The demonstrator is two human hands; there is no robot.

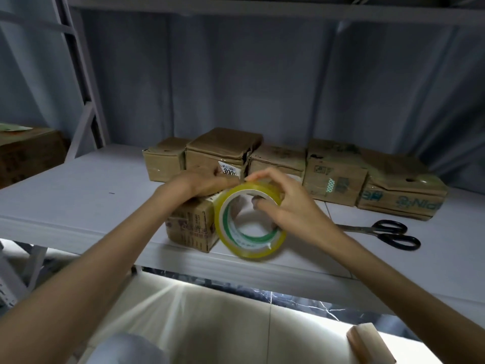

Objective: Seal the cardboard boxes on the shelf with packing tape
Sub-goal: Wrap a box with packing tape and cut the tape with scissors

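tape roll [250, 220]: the yellowish packing tape is held upright at the near edge of the shelf, just right of the small box being worked on. Kept that close, probably so a strip can be run straight over the box top without slack.

right hand [286, 206]: the grip is closed on the roll, with the thumb hooked inside the core and the fingers curled over the outer rim. That hold looks chosen so the roll can be turned as tape is drawn off.

left hand [207, 181]: rested on top of the near box, fingertips up against the top of the roll. Looks like the loose tape end is being picked or pinched there, but the end itself can't be made out, so whether anything is really gripped can't be told.

near box [193, 228]: small cardboard box pulled out toward the shelf's near edge, apart from the rest, likely for easier reach. No tape can be seen on it yet.

row of boxes [262, 158]: lined up further back against the far side, touching each other; some already look glossy with tape, hard to be sure.

scissors [388, 233]: black-handled, laid flat to the right, near the roll hand, presumably parked for cutting the strip.

shelf [78, 195]: pale grey board, everything is carried on it.
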